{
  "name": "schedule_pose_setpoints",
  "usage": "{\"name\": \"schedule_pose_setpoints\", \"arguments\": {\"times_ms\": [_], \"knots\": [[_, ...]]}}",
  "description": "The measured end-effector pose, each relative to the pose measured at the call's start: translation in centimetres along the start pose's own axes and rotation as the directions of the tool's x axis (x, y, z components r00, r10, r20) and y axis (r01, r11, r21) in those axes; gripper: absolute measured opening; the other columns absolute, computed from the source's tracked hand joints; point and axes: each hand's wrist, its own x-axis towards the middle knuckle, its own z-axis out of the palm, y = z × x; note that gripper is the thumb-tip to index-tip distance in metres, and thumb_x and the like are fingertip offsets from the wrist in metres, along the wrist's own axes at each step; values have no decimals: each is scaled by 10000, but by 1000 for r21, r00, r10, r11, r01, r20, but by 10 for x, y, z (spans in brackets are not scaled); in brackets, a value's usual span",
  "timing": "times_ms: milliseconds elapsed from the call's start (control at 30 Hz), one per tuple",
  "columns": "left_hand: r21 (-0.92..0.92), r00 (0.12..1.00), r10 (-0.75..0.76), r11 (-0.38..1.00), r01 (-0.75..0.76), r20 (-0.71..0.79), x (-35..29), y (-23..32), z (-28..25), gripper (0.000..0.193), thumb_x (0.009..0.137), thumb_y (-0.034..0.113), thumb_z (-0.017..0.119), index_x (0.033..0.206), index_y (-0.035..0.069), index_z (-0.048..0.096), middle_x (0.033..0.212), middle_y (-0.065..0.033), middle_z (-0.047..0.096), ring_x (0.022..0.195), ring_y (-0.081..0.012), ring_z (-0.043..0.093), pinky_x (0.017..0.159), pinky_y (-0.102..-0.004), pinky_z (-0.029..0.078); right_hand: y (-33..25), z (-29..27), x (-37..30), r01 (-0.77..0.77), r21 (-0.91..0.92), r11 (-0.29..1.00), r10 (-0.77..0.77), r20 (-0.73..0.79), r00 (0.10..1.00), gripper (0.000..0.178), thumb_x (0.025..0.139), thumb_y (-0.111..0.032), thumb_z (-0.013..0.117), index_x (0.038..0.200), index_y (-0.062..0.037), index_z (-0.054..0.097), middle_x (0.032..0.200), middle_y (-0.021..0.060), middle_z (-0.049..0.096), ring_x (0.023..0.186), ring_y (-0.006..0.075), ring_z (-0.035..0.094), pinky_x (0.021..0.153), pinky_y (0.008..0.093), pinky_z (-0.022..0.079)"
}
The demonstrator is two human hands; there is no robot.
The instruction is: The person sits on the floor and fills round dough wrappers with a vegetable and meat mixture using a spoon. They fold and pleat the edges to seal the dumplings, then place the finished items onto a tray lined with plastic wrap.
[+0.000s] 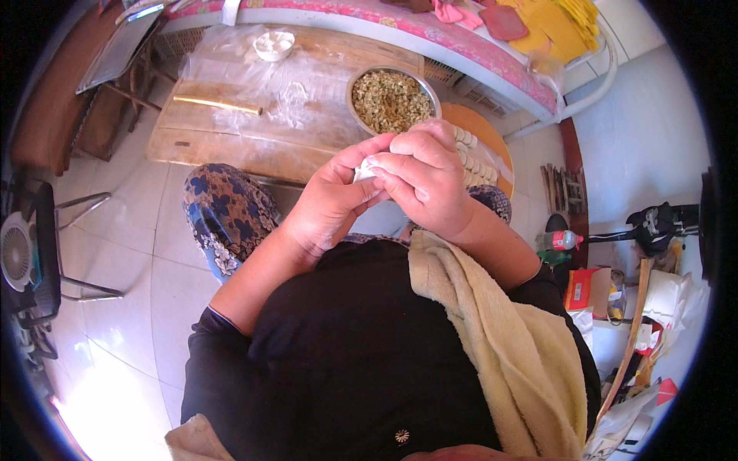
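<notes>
In front of my chest my left hand (336, 190) and my right hand (424, 178) meet, closed together on a small white dumpling (364, 170). Both hands pinch its dough at the edge; most of it is hidden by my fingers. Just beyond them stands a metal bowl (349, 101) of chopped green-brown filling (390, 98). To the right of the bowl, a round wooden board (505, 157) carries rows of white dumplings (478, 167), partly covered by my right hand.
A low wooden table (177, 142) bears a rolling pin (217, 104), scattered flour and a white bowl (274, 46) of flour. Behind it is a bed with pink bedding (369, 14). A fan (17, 250) stands left; a bottle (565, 240) and boxes lie right. A towel (492, 323) hangs over me.
</notes>
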Motion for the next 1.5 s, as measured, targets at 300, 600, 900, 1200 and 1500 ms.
{"name": "schedule_pose_setpoints", "arguments": {"times_ms": [300, 600, 900, 1200, 1500], "knots": [[243, 996, 93, 965, -94, 15, 6, 0, -1, 529, 886, -39, 546, 1389, 30, 398, 1252, -68, 550, 1119, -129, 529, 967, -280, 427, 2, 0, 2, -14, 87, 996, 11, 41, 999, 205, 653, -99, 753, 842, -109, 675, 889, 2, 610, 811, 204, 548, 739, 343, 408], [435, 984, 161, 882, -181, 82, 7, 6, -4, 567, 874, -61, 554, 1404, 20, 370, 1276, -74, 526, 1159, -142, 502, 981, -285, 412, 3, -4, 4, 25, 29, 999, -26, 27, 999, 220, 626, -124, 763, 824, -127, 667, 854, -13, 582, 835, 203, 539, 755, 353, 405], [554, 971, 219, 799, -235, 96, 9, -1, -8, 508, 895, -18, 555, 1377, 18, 399, 1249, -91, 541, 1132, -140, 513, 959, -293, 426, 7, -2, 7, 65, 64, 996, -69, 59, 996, 189, 650, -94, 736, 812, -100, 639, 873, 19, 557, 861, 225, 525, 785, 370, 403], [898, 976, 164, 393, -198, 144, 16, -17, -21, 227, 908, 84, 550, 1111, -12, 581, 1001, -111, 639, 925, -149, 609, 830, -287, 478, 17, -5, -22, -60, 148, 987, 33, 179, 983, 391, 697, -201, 752, 1074, -133, 675, 1316, 69, 548, 1318, 290, 399, 1057, 453, 307], [678, 949, -51, 688, 259, -310, 75, -42, -44, 351, 963, 154, 505, 1278, 0, 477, 974, -84, 612, 827, -157, 596, 775, -281, 484, 65, -39, -104, -571, 816, 90, 805, 278, 525, 193, 918, -105, 542, 952, 36, 670, 1075, 142, 664, 1120, 220, 580, 963, 338, 442]]}}
